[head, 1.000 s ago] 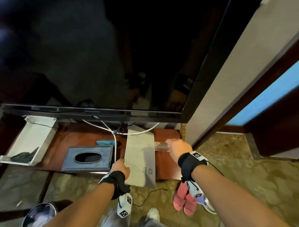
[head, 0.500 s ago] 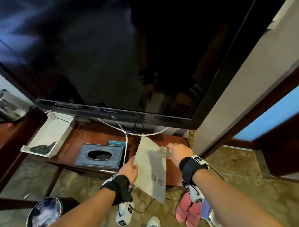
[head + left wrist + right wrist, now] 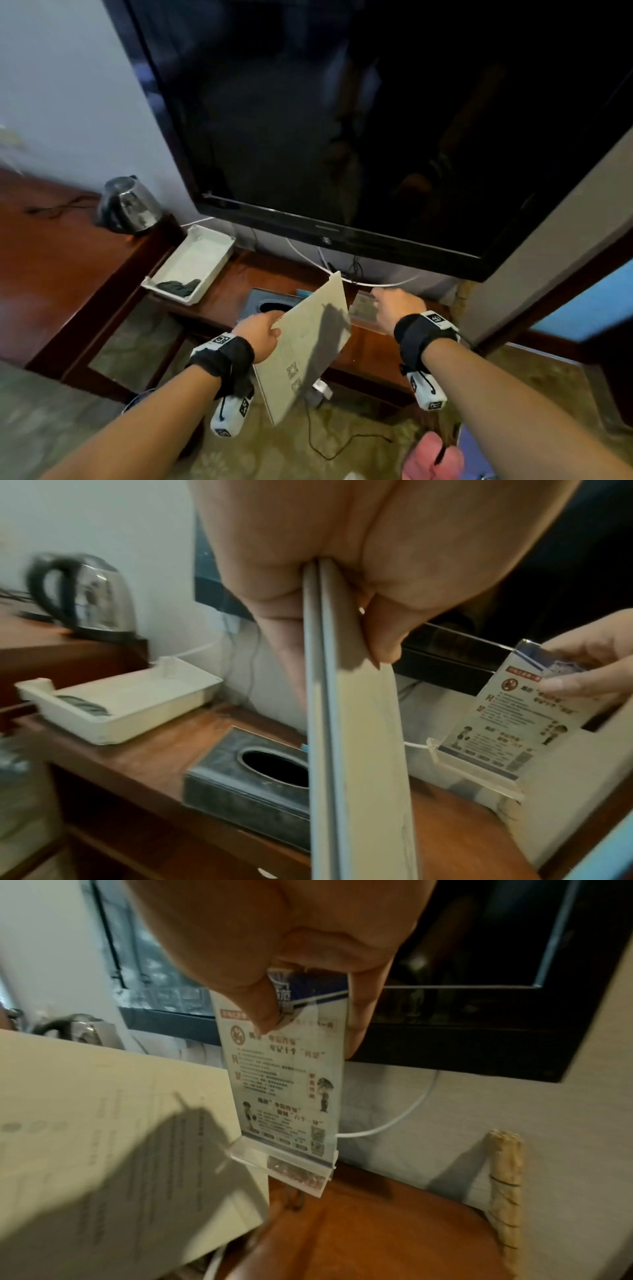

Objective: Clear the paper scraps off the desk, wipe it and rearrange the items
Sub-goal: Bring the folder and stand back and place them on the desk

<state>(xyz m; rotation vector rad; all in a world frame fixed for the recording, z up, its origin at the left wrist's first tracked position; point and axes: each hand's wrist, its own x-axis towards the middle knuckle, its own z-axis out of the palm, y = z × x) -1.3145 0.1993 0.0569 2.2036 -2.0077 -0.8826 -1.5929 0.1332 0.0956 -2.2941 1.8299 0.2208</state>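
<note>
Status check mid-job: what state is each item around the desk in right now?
Folder: off the desk, tilted, gripped by left hand.
Acrylic sign: upright, top pinched by right hand.
Tissue box: on desk, opening up.
White tray: on desk, dark cloth inside.
TV: screen dark.
Kettle: upright.

A thin pale booklet (image 3: pixel 308 346) with faint print and two QR codes near its lower end is held tilted off the tabletop (image 3: pixel 239 291), gripped at its left edge by the left hand (image 3: pixel 260 334). Just right of it, the right hand (image 3: pixel 397 308) pinches the top of a clear acrylic sign (image 3: pixel 287 1091) holding a printed leaflet, base lowest. A dark grey tissue box (image 3: pixel 246 785) lies flat mid-tabletop. A white tray (image 3: pixel 191 263) sits at the left end.
</note>
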